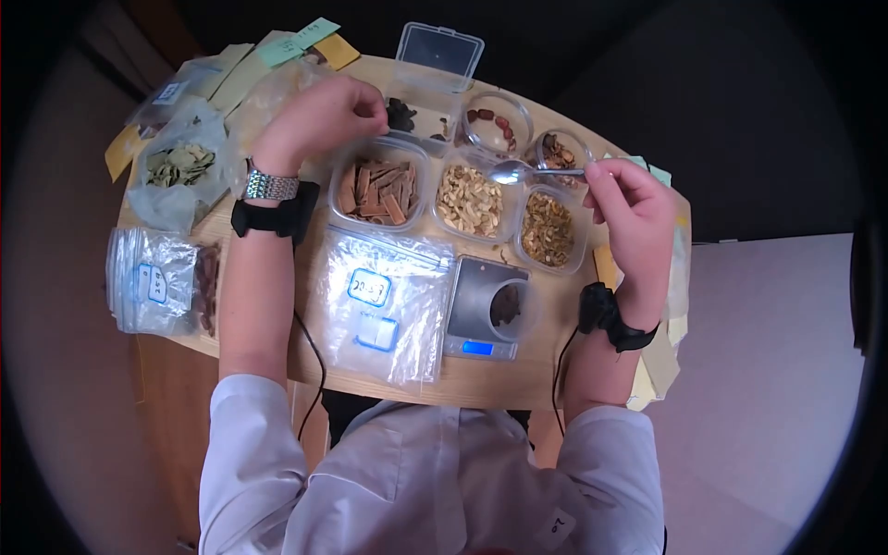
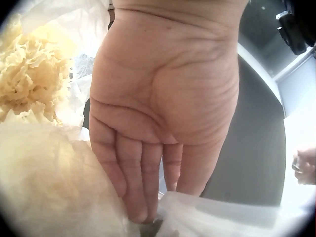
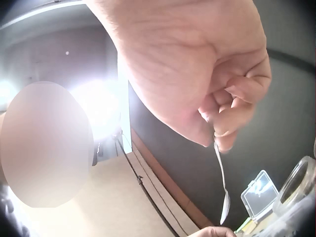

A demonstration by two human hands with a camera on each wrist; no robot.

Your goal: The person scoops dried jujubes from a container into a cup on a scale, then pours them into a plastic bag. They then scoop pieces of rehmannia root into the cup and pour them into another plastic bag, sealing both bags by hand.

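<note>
My right hand point(image 1: 634, 208) pinches the handle of a metal spoon point(image 1: 509, 172). The bowl of the spoon hangs over a tub of pale chopped pieces point(image 1: 470, 199); the right wrist view shows the spoon point(image 3: 223, 187) pointing downward from the fingertips. My left hand point(image 1: 335, 113) reaches to the left side of a clear hinged box point(image 1: 427, 141) with its lid up, fingers close together beside dark, crinkled pieces point(image 1: 400, 115). In the left wrist view the left hand point(image 2: 163, 123) points down past a translucent rim point(image 2: 212, 210); I cannot tell whether the fingertips hold anything.
Tubs of brown bark strips point(image 1: 379, 192) and yellowish bits point(image 1: 547, 229) stand near a round tub of red dates point(image 1: 490, 122). A digital scale point(image 1: 467, 301) carries a clear cup point(image 1: 525, 324). Zip bags point(image 1: 388, 319), a bag of dried leaves point(image 1: 180, 166) and cables lie around.
</note>
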